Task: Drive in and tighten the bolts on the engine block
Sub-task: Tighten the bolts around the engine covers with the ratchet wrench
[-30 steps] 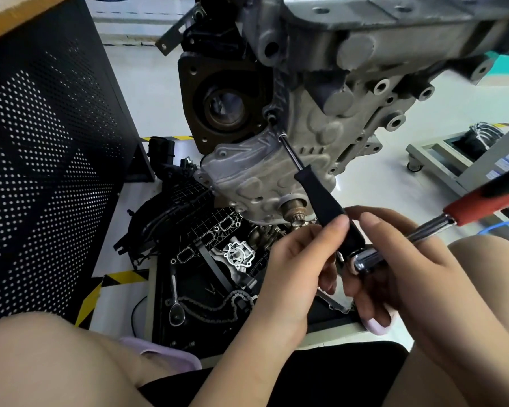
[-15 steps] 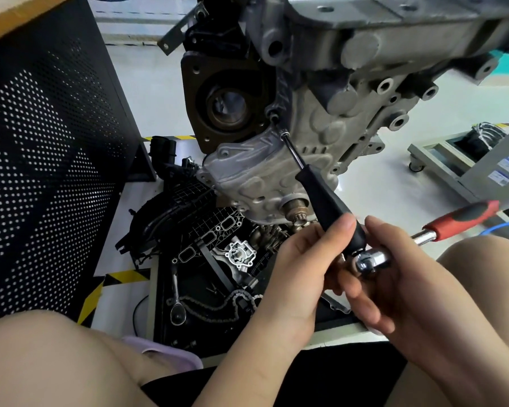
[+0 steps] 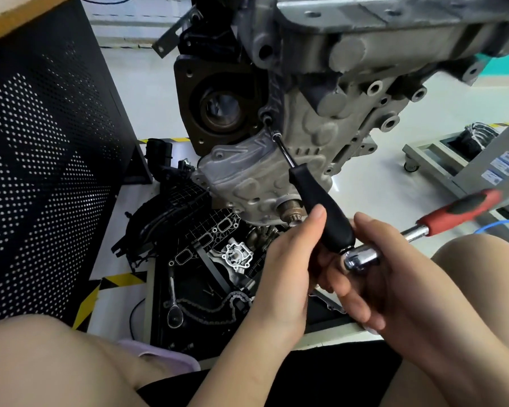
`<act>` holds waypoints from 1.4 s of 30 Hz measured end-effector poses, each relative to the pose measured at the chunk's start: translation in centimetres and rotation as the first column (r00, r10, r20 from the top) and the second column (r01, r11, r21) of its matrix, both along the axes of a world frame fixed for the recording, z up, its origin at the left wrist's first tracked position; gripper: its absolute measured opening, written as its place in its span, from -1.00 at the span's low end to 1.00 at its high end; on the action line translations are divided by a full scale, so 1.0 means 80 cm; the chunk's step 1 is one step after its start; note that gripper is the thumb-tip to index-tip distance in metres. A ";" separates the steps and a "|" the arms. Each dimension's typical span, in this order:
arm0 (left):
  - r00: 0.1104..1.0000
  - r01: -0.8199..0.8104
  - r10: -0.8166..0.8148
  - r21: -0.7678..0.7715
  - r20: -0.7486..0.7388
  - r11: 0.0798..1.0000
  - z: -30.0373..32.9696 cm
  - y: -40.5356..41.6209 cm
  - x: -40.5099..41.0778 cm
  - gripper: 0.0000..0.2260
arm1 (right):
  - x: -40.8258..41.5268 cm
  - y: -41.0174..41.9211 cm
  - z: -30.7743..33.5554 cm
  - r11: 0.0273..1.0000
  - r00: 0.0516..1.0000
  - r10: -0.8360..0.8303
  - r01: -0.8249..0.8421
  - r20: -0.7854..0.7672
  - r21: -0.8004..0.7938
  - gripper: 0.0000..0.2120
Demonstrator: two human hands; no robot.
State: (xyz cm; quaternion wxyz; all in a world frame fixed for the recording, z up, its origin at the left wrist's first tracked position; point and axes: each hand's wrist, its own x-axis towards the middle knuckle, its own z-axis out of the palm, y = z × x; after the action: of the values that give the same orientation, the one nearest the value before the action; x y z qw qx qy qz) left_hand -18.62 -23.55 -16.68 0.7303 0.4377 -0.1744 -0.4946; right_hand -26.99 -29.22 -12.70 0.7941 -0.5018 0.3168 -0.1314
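Tightening is judged under way: the black driver point(image 3: 321, 210), its tip seated on one engine block point(image 3: 321, 127) bolt point(image 3: 275, 133), is gripped by the left hand point(image 3: 288, 268), while the ratchet point(image 3: 362, 257) is held by the right hand point(image 3: 394, 277).

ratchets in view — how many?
2. One red-handled ratchet sits on the end of the black driver handle, at the right hand. One spare ratchet lies in the floor tray. More may be hidden.

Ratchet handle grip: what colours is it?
Red with black inlay, on the ratchet handle, head view.
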 end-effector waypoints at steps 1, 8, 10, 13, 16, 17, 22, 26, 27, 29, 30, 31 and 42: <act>1.000 -0.001 0.001 0.003 0.011 1.000 0.000 0.000 0.001 -0.66 | 0.000 0.000 0.000 0.997 1.000 0.000 -0.002 0.018 0.073 -0.64; 0.999 0.006 -0.006 -0.010 -0.037 1.000 -0.001 -0.001 0.000 -0.53 | 0.005 0.007 -0.005 0.996 0.996 -0.084 0.084 -0.014 -0.036 -0.60; 1.000 -0.006 0.006 0.007 -0.009 1.000 -0.003 -0.001 0.001 -0.41 | 0.006 0.008 -0.007 0.976 0.988 -0.150 0.142 -0.035 -0.166 -0.57; 0.997 -0.066 0.064 0.032 0.050 0.997 -0.005 -0.003 0.001 -0.52 | 0.005 0.007 -0.007 0.940 0.978 -0.201 0.176 -0.055 -0.292 -0.62; 0.988 -0.122 0.115 0.071 0.103 0.990 -0.005 -0.004 0.000 -0.59 | 0.004 0.005 -0.008 0.910 0.976 -0.198 0.148 -0.091 -0.387 -0.73; 0.987 -0.125 0.117 0.071 0.114 0.990 -0.006 -0.004 0.000 -0.57 | 0.004 0.004 -0.009 0.910 0.977 -0.195 0.146 -0.091 -0.388 -0.73; 0.995 -0.053 0.048 0.054 0.092 0.997 -0.001 -0.003 0.003 -0.50 | 0.001 0.002 -0.008 0.978 0.992 -0.117 0.106 -0.053 -0.181 -0.66; 0.998 -0.012 0.009 0.058 0.061 0.998 0.001 -0.004 0.008 -0.63 | 0.000 -0.004 -0.002 0.992 1.000 0.001 -0.005 0.026 0.122 -0.65; 0.998 -0.014 0.011 0.053 0.061 0.999 0.001 -0.004 0.008 -0.66 | -0.001 -0.006 -0.002 0.984 0.999 0.005 -0.011 0.035 0.176 -0.66; 0.998 -0.005 0.002 0.045 0.056 0.999 -0.001 -0.005 0.008 -0.67 | -0.001 -0.005 -0.002 0.979 0.999 0.004 -0.013 0.045 0.203 -0.68; 0.999 0.010 -0.012 0.039 0.044 0.999 -0.001 -0.004 0.008 -0.67 | 0.000 -0.004 -0.003 0.985 0.999 -0.001 -0.007 0.043 0.175 -0.68; 1.000 0.022 -0.022 0.019 0.022 1.000 -0.001 -0.005 0.007 -0.70 | 0.001 -0.002 -0.004 0.993 0.999 -0.012 0.008 0.031 0.119 -0.68; 0.992 -0.115 0.108 0.111 0.072 0.987 -0.008 -0.006 0.008 -0.68 | 0.005 0.008 -0.012 0.897 0.983 -0.173 0.130 -0.065 -0.423 -0.70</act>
State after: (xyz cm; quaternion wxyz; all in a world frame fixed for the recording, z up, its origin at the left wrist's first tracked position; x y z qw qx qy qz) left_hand -17.95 -24.02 -17.35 0.7243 0.5042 -0.1448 -0.4475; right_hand -26.63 -28.59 -13.68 0.6390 -0.6394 0.3592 -0.2320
